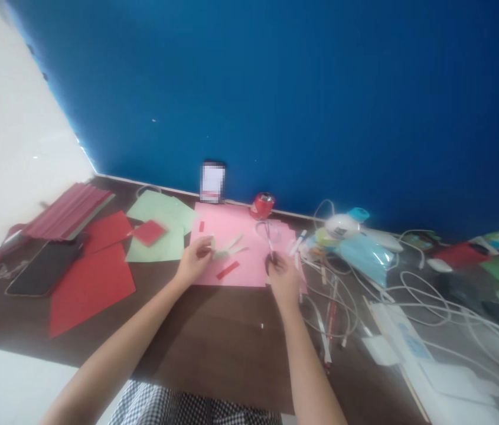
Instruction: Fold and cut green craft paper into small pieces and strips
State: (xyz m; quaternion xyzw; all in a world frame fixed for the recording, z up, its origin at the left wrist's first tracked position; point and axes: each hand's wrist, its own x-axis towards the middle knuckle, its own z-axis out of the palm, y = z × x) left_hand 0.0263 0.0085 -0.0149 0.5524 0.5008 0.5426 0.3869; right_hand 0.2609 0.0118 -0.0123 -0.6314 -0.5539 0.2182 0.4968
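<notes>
My left hand (195,258) is closed in a pinch on pale green paper strips (228,247) that fan out to the right over a pink paper sheet (235,227). My right hand (283,276) is closed around the dark handles of a pair of scissors (269,236), whose blades point away from me over the pink sheet. A small red strip (228,270) lies on the pink sheet between my hands.
Green sheets (160,227) and red sheets (92,283) lie left on the dark wooden table (222,342). A dark tablet (45,268) and a maroon folder (67,209) sit far left. A red tape roll (262,205), white cables (430,301), pens and blue packets crowd the right. Blue wall behind.
</notes>
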